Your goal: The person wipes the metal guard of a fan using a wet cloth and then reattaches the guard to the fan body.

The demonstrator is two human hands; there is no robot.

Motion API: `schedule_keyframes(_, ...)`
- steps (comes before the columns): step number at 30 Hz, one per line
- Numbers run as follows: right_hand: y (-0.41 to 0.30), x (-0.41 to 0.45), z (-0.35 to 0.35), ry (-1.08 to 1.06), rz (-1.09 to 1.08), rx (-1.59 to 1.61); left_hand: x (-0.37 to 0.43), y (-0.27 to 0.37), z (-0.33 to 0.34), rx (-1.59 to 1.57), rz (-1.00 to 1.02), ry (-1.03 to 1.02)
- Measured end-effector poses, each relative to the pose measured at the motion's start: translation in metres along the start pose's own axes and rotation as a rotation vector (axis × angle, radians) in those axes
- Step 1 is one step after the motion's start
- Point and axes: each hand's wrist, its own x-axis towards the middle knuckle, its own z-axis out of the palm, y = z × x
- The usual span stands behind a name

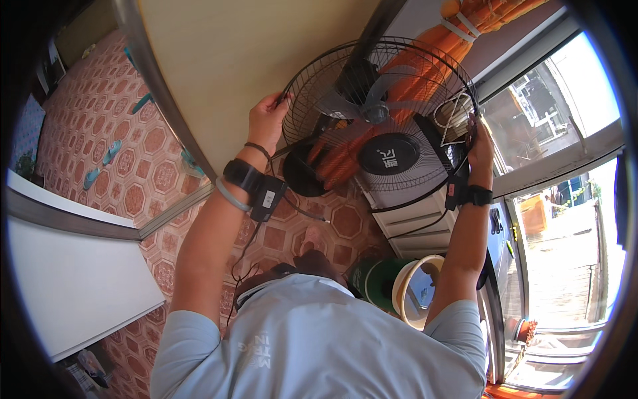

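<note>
My left hand (268,119) grips the left rim of the black wire grille (331,164) of a standing fan. My right hand (481,144) has hold of the grille's right rim, fingers partly hidden behind the wires. A round black badge (389,153) bearing writing sits at the grille's middle. Behind the wires, the fan blades (394,85) and their hub (375,112) show. I cannot tell whether the front grille is fastened to the rear one. Below on the left, the fan's round black base (304,172) stands on the floor.
An orange curtain (458,35) hangs tied behind the fan. Near my right elbow stand a green bucket (371,279) and a cream-rimmed bucket (398,294). Windows (548,114) line the right side. A doorway with teal slippers (112,152) on patterned tile (164,172) lies left.
</note>
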Motion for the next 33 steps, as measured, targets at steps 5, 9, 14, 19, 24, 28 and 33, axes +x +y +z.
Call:
schedule_keyframes(5,0.039,0.051,-0.009,0.04,-0.038,0.119,0.036,-0.031,0.015,0.173,0.08,0.144)
schedule_keyframes(9,0.064,0.067,-0.02,0.019,-0.031,0.109,0.036,-0.04,0.025,0.182,0.109,0.227)
schedule_keyframes(14,0.079,0.087,-0.031,-0.014,0.028,0.164,0.041,-0.04,0.035,0.205,0.066,0.219)
schedule_keyframes(19,0.087,0.094,-0.03,-0.071,0.056,0.22,0.046,-0.046,0.031,0.347,0.026,0.194)
schedule_keyframes(24,0.102,0.096,-0.041,-0.038,0.034,0.213,0.052,-0.04,0.037,0.644,0.209,0.126)
schedule_keyframes(28,0.1,0.102,-0.04,-0.039,0.052,0.191,0.052,-0.035,0.043,0.689,0.215,0.117)
schedule_keyframes(33,0.115,0.107,-0.051,0.042,0.083,0.185,0.056,-0.037,0.046,0.712,0.259,0.154)
